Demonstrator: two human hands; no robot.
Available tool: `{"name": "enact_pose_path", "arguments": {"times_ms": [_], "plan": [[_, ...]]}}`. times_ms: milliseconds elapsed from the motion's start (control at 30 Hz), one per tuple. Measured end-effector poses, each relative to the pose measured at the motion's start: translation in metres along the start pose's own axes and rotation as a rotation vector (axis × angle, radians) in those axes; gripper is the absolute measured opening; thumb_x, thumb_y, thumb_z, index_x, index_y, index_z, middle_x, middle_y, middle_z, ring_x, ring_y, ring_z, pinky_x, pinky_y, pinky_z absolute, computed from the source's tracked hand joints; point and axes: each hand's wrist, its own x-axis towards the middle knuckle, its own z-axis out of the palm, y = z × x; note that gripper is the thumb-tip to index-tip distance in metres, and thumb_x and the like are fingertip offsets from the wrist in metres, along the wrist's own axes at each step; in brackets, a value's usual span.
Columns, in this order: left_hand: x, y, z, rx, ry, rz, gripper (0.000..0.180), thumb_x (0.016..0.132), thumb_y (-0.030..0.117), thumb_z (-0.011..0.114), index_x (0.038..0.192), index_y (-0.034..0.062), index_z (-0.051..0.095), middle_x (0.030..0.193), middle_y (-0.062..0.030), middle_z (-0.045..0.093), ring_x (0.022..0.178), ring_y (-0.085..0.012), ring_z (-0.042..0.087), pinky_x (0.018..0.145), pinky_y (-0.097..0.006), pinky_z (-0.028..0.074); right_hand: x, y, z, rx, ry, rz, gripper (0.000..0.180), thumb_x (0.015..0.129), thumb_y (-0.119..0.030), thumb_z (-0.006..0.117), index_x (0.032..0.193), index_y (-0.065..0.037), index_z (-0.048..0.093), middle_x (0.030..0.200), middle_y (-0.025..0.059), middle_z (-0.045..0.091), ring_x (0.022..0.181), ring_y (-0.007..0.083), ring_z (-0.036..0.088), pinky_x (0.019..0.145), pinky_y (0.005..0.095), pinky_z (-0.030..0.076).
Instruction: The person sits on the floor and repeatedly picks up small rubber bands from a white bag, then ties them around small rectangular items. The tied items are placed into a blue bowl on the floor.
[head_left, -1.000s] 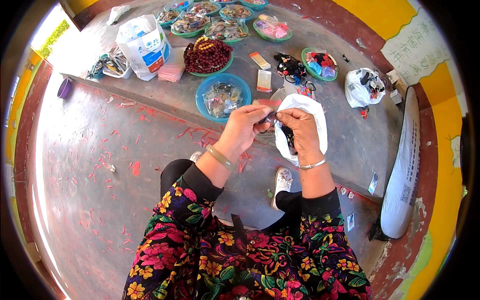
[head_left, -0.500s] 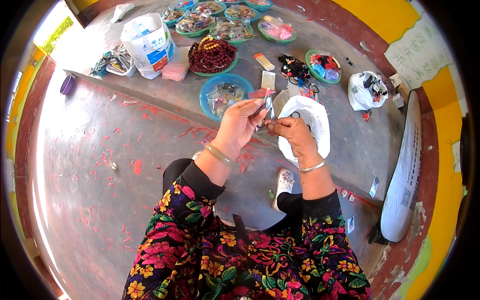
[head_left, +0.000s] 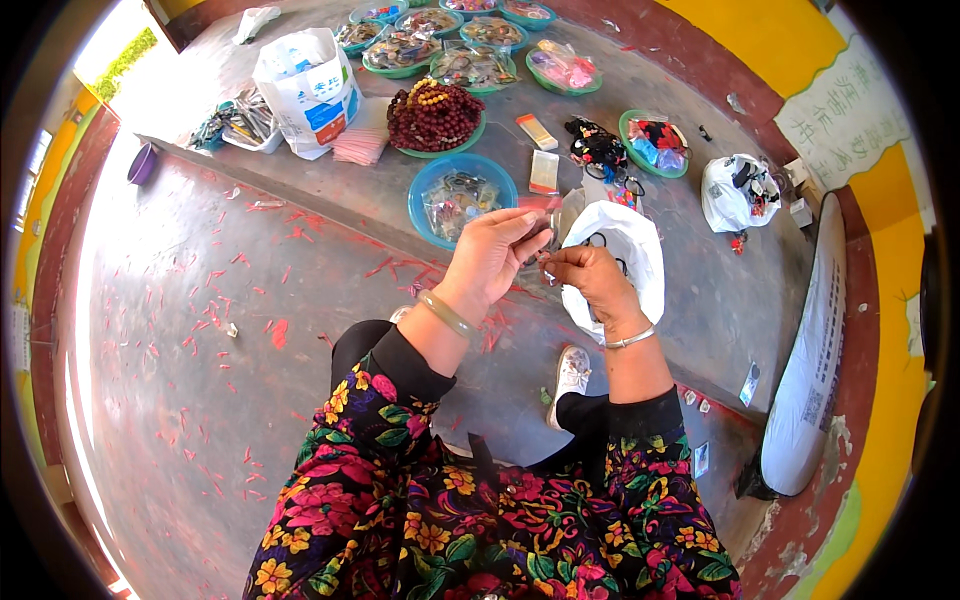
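My left hand and my right hand meet in front of me, fingertips almost touching. Between them they pinch a small clear packet with a tiny item in it; its content is too small to tell. A pale bangle sits on my left wrist and a silver one on my right. Just behind my right hand lies an open white plastic bag. A blue bowl of small clear packets stands beyond my left hand.
A green plate of dark red bead strings, several more bowls of small goods at the back, a white printed bag, a second white bag, a pink stack. Red scraps litter the concrete floor. A white board leans at the right.
Both hands have risen from over the white bag and drawn together, and the left hand now pinches the small packet with the right.
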Motion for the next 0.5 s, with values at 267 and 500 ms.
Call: {"name": "enact_pose_path", "arguments": {"times_ms": [267, 500], "plan": [[0.002, -0.005, -0.001, 0.05, -0.051, 0.034, 0.015, 0.089, 0.002, 0.05, 0.097, -0.0061, 0.06, 0.103, -0.0149, 0.061, 0.094, -0.0209, 0.061, 0.083, -0.029, 0.052, 0.0, 0.001, 0.0, -0.036, 0.021, -0.011, 0.019, 0.08, -0.011, 0.064, 0.091, 0.005, 0.065, 0.081, 0.0086, 0.066, 0.075, 0.0158, 0.062, 0.072, 0.0279, 0.048], [0.004, -0.009, 0.003, 0.327, 0.039, 0.117, 0.019, 0.092, 0.005, 0.047, 0.103, -0.0053, 0.057, 0.105, -0.0114, 0.061, 0.097, -0.0183, 0.06, 0.087, -0.029, 0.049, -0.008, -0.012, 0.004, -0.456, 0.337, -0.172, 0.013, 0.081, -0.01, 0.061, 0.088, 0.0, 0.066, 0.076, 0.0077, 0.065, 0.068, 0.0143, 0.06, 0.065, 0.0269, 0.047]]}}
